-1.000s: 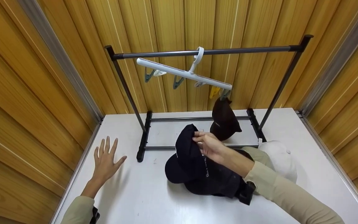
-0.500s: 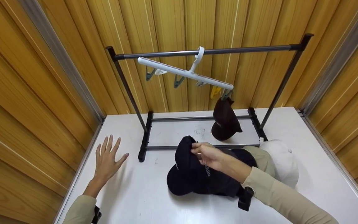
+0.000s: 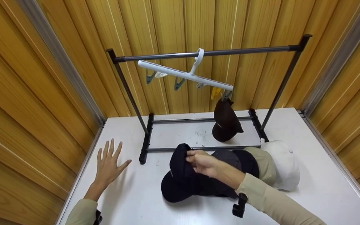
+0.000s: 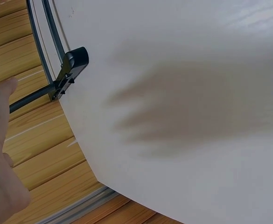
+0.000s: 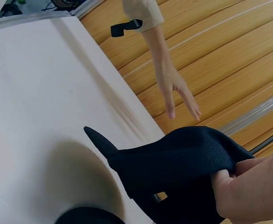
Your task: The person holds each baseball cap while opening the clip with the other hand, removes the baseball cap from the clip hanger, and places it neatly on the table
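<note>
My right hand (image 3: 203, 162) pinches the edge of a dark navy baseball cap (image 3: 180, 181), its brim towards the lower left. In the right wrist view, thumb and fingers hold that cap (image 5: 173, 158) by its rim. My left hand (image 3: 107, 167) hovers over the left of the white table, fingers spread, holding nothing; its shadow falls on the tabletop in the left wrist view. Behind the held cap lies a row of caps: a dark grey cap (image 3: 228, 156), a beige cap (image 3: 262, 161) and a white cap (image 3: 286, 164), partly hidden by my right arm.
A dark metal rack (image 3: 167, 57) stands at the table's back. A white clip hanger (image 3: 183, 74) tilts on its rail, several clips below it. From its lower right end hangs a brown cap (image 3: 225, 122). Wood-panelled walls (image 3: 42, 78) close in the table (image 3: 142, 193).
My right hand has lowered the navy cap and brought it slightly left, nearer to me. The left hand stays almost still, and the brown cap still hangs from its clip.
</note>
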{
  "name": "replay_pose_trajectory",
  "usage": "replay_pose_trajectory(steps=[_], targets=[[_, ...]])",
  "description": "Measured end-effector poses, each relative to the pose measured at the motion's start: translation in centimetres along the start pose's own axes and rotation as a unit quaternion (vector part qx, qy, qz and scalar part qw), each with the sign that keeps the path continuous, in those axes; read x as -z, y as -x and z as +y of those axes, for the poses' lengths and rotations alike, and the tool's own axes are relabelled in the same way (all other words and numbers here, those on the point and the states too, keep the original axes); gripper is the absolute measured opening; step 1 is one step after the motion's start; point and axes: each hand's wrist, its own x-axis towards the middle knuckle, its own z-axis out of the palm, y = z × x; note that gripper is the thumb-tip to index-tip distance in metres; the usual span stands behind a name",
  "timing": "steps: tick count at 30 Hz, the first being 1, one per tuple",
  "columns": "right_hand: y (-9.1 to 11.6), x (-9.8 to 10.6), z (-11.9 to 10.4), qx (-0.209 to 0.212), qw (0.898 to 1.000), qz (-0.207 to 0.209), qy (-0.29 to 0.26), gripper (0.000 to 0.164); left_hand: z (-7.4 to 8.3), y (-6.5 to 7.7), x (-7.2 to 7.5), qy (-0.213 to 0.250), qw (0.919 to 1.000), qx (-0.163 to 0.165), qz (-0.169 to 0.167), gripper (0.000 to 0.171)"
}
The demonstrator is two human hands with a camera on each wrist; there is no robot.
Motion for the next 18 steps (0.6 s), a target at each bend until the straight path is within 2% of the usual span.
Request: replay_pose_trajectory(steps=[3,7,12,18], targets=[[0.3,0.2,0.9,0.002,1.0,0.004,0.012,0.027,0.5,0.2,-0.7,0.006,1.0,0.001,-0.001,0.083],[0.8,0.8,1.6,0.001,1.0,0.003,0.024,0.041,0.9,0.5,-1.3,0.014,0.9999,-0.004,-0.005,0.082],[1.0,1.9,1.6,-0.004,1.0,-0.002,0.026,0.049,0.9,0.4,-1.2,0.014,0.9998,-0.008,-0.007,0.081],[0.9,3.2,1.7,-0.015,0.998,0.034,0.042,0.057,0.7,0.6,-1.0,0.012,0.9998,-0.013,-0.008,0.082]])
